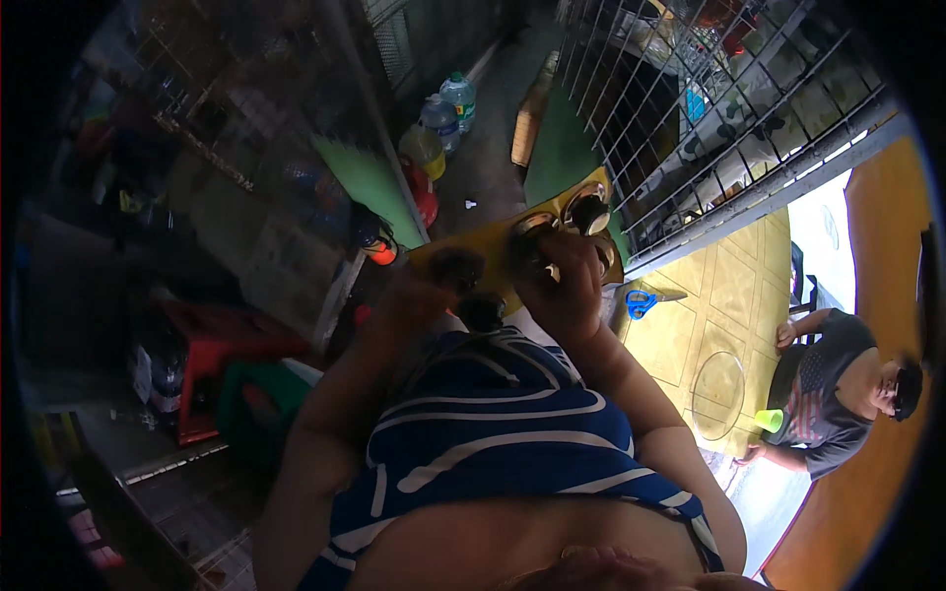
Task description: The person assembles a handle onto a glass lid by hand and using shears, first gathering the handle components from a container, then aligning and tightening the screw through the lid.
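The yellow board (483, 236) is lying across the middle of the frame, just beyond the person's striped top (503, 428); its long axis is running aslant, one end sitting left of centre and lower, the other rising toward the upper right and pointing at the wire rack (729, 118); what is bearing it from below I cannot make out.

Several dark rounds (591, 210) with shiny, gold-looking rims are sitting on or against it, some toward the upper right end, some by the lower left; whether they are jars or cups I cannot tell.

The left hand (424, 300) is blurring in the shade at the lower left end, close to the rounds there; whether it is grasping one I cannot tell. The right hand (567, 286) is bending its fingers down among the rounds right of centre; whether it is gripping or only touching I cannot tell either.

At the right of the frame, blue scissors (642, 304) are lying on the yellow table (670, 350), their blades pointing right; a green cup (769, 420) is standing near its edge, beside another seated person (838, 394).
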### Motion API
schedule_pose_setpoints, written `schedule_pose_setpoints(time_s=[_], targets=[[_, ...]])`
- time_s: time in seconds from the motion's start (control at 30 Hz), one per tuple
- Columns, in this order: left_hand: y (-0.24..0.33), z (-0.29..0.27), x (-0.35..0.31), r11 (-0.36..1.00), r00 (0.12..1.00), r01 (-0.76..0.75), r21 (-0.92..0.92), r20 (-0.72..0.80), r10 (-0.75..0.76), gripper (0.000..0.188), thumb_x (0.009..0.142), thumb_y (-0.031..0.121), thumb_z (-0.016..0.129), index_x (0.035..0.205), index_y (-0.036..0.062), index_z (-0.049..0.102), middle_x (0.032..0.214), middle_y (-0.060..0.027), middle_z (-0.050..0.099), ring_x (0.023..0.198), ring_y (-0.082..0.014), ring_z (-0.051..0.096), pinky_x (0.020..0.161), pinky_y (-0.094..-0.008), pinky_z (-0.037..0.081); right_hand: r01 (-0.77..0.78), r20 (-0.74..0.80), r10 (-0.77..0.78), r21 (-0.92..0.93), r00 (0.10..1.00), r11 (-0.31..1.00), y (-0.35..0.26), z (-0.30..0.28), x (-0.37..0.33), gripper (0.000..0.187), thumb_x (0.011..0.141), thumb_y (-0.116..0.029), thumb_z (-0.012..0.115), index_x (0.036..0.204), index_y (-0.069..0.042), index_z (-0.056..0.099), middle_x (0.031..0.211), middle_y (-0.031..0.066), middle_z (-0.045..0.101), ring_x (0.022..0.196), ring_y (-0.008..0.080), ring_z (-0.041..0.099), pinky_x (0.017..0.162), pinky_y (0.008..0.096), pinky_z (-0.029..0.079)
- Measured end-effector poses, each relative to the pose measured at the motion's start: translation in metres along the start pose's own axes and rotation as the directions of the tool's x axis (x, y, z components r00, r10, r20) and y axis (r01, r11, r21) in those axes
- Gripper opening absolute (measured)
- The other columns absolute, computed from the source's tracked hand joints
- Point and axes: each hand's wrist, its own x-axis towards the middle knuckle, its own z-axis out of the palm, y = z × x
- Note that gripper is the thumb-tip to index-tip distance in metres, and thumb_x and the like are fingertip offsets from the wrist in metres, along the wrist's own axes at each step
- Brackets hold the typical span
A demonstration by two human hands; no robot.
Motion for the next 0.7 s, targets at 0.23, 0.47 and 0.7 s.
schedule_pose_setpoints(time_s=[0.23,0.47,0.7], targets=[[-0.084,0.026,-0.004,0.976,0.998,0.041,-0.215,0.060,-0.029,0.038,0.082,0.017,0.076,0.118,0.0091,0.069,0.113,-0.0038,0.072,0.098,-0.0178,0.071,0.092,-0.0361,0.056,0.021,-0.035,-0.020,0.047,0.999,0.999,-0.001,-0.004,-0.008,0.044,0.075,0.002,0.079,0.114,-0.002,0.058,0.118,0.0188,0.062,0.102,0.0335,0.066,0.087,0.0408,0.056],[-0.009,0.020,0.004,0.556,0.958,0.276,-0.784,0.269,-0.098,0.074,0.058,0.003,0.079,0.130,-0.0022,0.060,0.120,-0.0106,0.067,0.111,-0.0215,0.065,0.100,-0.0378,0.051,-0.097,-0.034,0.100,0.089,0.994,0.991,0.004,-0.017,-0.015,0.043,0.073,0.002,0.079,0.110,-0.002,0.055,0.112,0.0185,0.064,0.101,0.0344,0.066,0.084,0.0418,0.055],[0.043,0.020,0.013,0.845,0.928,0.316,-0.431,0.324,-0.181,0.078,0.061,-0.003,0.080,0.135,-0.0014,0.057,0.128,-0.0113,0.064,0.120,-0.0222,0.060,0.105,-0.0370,0.048,-0.187,-0.059,0.182,-0.082,0.981,0.979,0.008,-0.033,-0.027,0.054,0.067,0.005,0.076,0.115,-0.005,0.054,0.123,0.0171,0.055,0.111,0.0362,0.057,0.093,0.0419,0.049]])
